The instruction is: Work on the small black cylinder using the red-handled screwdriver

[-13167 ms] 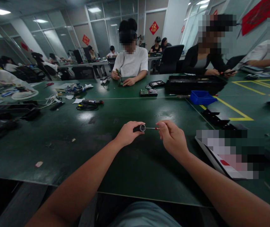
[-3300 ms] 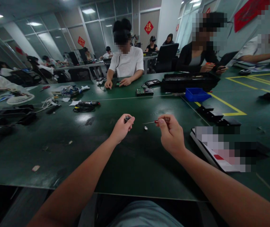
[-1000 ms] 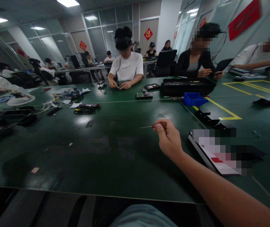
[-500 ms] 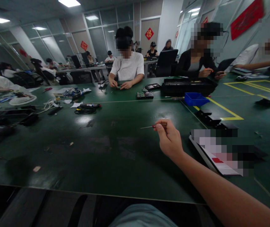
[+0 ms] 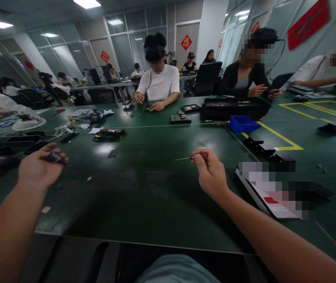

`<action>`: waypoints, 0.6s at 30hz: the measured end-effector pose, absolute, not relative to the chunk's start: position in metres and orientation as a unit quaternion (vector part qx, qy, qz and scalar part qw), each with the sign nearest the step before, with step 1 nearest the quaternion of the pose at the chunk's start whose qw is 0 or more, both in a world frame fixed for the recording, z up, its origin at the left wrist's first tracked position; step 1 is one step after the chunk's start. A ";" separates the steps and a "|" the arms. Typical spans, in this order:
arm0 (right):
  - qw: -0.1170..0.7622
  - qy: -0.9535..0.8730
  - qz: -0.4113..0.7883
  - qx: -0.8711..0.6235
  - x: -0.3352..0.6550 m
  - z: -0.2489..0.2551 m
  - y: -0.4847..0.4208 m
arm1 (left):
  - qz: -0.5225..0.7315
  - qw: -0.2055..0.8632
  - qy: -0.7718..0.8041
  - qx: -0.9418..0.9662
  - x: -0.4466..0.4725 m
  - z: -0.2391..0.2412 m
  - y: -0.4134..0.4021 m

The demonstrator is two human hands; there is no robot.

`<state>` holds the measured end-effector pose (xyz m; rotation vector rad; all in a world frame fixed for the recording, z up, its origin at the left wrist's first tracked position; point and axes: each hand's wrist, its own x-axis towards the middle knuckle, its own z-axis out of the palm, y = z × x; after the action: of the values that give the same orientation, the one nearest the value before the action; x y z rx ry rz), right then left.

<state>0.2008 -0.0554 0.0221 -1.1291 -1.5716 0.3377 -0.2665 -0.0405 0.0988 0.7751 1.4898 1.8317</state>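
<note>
Green worktop (image 5: pixel 111 220) fills the lower and middle frame, a patch of glare left of its centre. Nearest, at centre-left, the left hand (image 5: pixel 39 167) has its fingers curled around a dark object (image 5: pixel 55 158) with a narrow tip pointing right; its exact kind is too blurred to tell. Right of centre, the right hand (image 5: pixel 212 173) pinches the reddish handle of a screwdriver (image 5: pixel 201 155) between thumb and fingers, its thin shaft pointing left. The hands are well apart. A pale flat item (image 5: pixel 281 212), partly pixelated, lies at lower right, with black angled pieces (image 5: pixel 259 147) just beyond. Further back are a coiled black cable (image 5: pixel 107 136) at left, a blue bin (image 5: pixel 244 124) at right, a green circuit board (image 5: pixel 180 118) and a long black case (image 5: pixel 235 108). Across the worktop sits a person in a white shirt (image 5: pixel 164 82); a red diamond sign (image 5: pixel 186 42) hangs in the upper frame.
</note>
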 end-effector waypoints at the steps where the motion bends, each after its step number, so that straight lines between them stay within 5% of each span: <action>1: 0.554 -0.665 0.144 -0.479 0.201 0.022 -0.056 | 0.707 0.356 0.547 0.272 -0.245 0.099 -0.038; 12: 0.565 -0.657 0.135 -0.481 0.201 0.022 -0.055 | 0.594 0.597 0.381 0.383 -0.052 0.070 -0.018; 18: 0.556 -0.668 0.111 -0.482 0.202 0.024 -0.055 | 0.519 0.607 0.359 0.483 0.010 0.044 -0.015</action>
<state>0.2017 -0.0554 0.0237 -1.1381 -1.5762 0.2622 0.0104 -0.0150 0.0438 1.1173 0.8302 1.1990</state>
